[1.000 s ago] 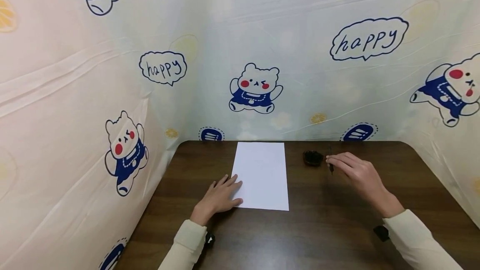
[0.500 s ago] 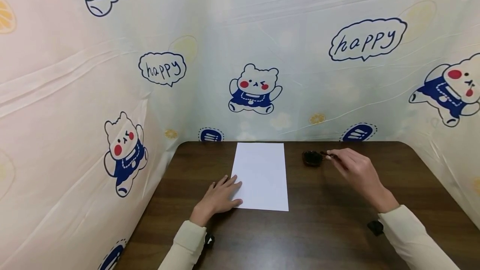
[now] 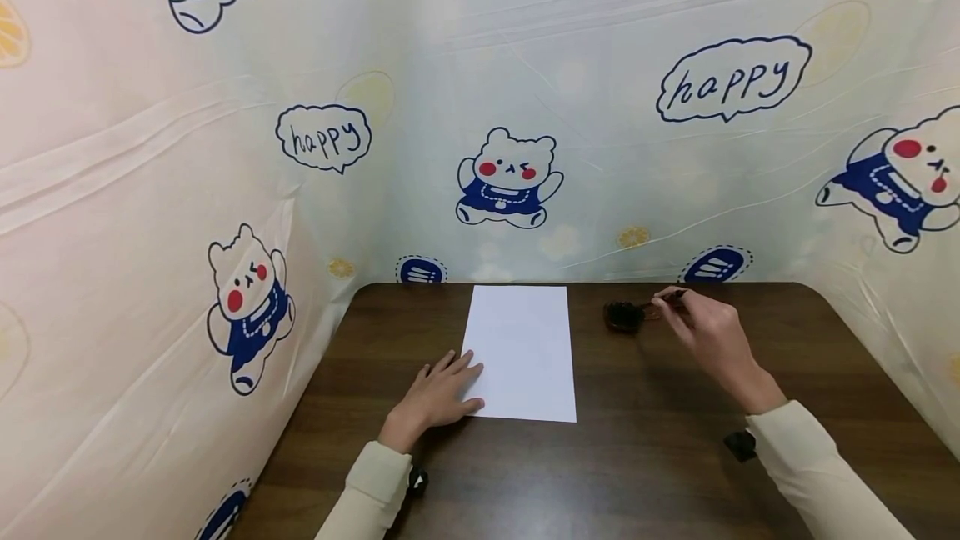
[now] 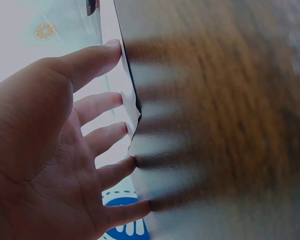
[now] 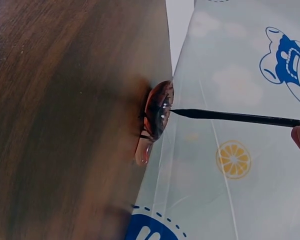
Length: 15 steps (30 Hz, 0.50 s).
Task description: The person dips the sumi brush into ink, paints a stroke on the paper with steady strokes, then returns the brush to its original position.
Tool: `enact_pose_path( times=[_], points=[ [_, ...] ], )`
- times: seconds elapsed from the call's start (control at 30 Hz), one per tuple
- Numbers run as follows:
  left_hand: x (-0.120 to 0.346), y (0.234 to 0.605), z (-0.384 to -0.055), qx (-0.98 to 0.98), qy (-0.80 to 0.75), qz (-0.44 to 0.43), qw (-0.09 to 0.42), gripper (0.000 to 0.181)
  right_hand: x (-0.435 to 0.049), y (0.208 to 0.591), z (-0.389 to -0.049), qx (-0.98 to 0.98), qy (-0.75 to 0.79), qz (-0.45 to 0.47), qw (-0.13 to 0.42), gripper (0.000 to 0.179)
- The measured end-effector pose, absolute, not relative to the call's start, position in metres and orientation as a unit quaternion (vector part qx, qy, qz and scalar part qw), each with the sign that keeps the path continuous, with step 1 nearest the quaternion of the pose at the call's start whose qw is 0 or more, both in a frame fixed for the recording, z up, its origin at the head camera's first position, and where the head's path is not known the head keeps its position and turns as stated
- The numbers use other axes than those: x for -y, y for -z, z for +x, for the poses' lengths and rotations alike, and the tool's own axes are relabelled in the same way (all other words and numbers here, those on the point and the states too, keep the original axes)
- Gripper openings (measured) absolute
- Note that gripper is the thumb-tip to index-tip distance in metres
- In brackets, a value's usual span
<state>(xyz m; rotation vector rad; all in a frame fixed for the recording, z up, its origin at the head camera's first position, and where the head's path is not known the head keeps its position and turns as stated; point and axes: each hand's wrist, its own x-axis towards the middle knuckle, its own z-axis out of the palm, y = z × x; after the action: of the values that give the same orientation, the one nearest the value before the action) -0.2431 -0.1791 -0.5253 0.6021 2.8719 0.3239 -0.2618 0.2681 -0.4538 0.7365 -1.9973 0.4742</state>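
My left hand rests with its fingers spread on the lower left edge of a white paper sheet. In the left wrist view the straight fingertips touch the paper's edge and the table. To the right of the sheet sits a small dark brown, glossy dish with black liquid in it. My right hand pinches a slim black brush by its handle. The brush slants, its pointed dark tip at the dish's rim in the right wrist view; whether it touches, I cannot tell.
Everything stands on a dark wooden table. A pale curtain printed with bears, orange slices and the word "happy" closes in the back and sides. The dish has a reddish-brown lobe at one side.
The brush pointed downward to the right of the dish; it has since tilted, bringing its tip over to the dish. My right hand has turned with it. My left hand stays put.
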Motion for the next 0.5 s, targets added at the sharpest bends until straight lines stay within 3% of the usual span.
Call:
enact_pose_path(
  times=[0.33,0.5],
  points=[
    [0.179,0.519,-0.240,-0.966,-0.120,0.212,0.091,0.066,-0.270,0.461,-0.273,0.811,-0.221,0.267,0.471,0.039],
    [0.178,0.519,-0.240,-0.966,-0.120,0.209,0.093,0.066,-0.271,0.468,-0.278,0.820,-0.232,0.246,0.461,0.022]
  ],
)
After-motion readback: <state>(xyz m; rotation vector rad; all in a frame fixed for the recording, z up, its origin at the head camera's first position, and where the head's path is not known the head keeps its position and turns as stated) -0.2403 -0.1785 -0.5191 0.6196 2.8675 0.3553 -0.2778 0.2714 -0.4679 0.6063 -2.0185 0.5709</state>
